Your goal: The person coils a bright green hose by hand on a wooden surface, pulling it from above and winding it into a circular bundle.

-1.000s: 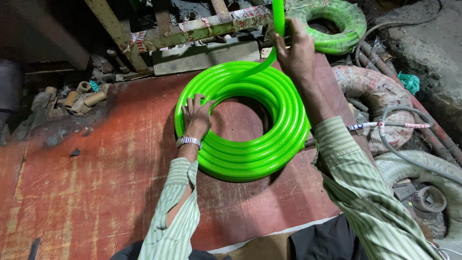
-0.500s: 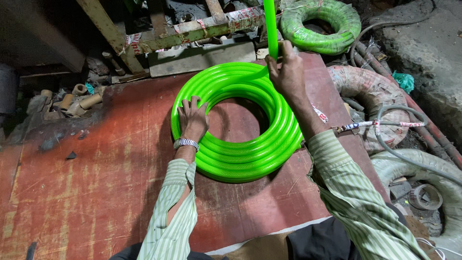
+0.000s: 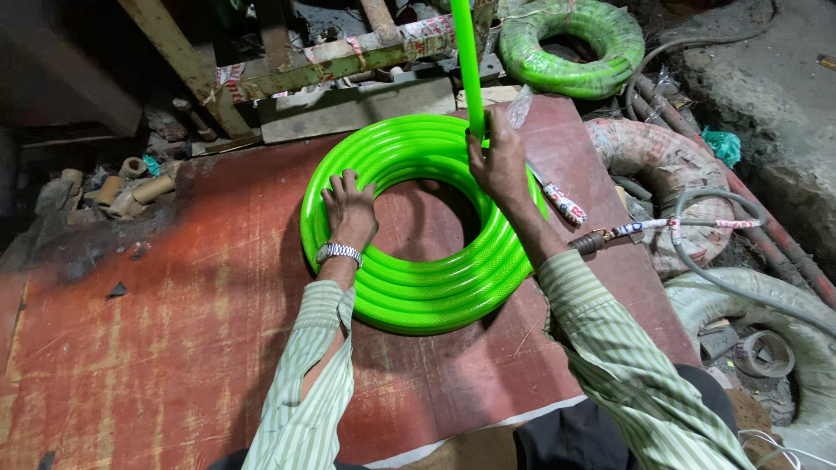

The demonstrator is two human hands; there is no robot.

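My left hand [image 3: 350,211] presses flat on the bright green coiled plastic hose [image 3: 418,287] on the red worktop [image 3: 174,331]; my right hand [image 3: 498,161] clamps its rising free length.

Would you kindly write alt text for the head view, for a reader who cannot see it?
A person's left hand presses on a bright green hose coil lying on a red board, while the right hand grips the hose's free length rising from it. Another green coil lies beyond.
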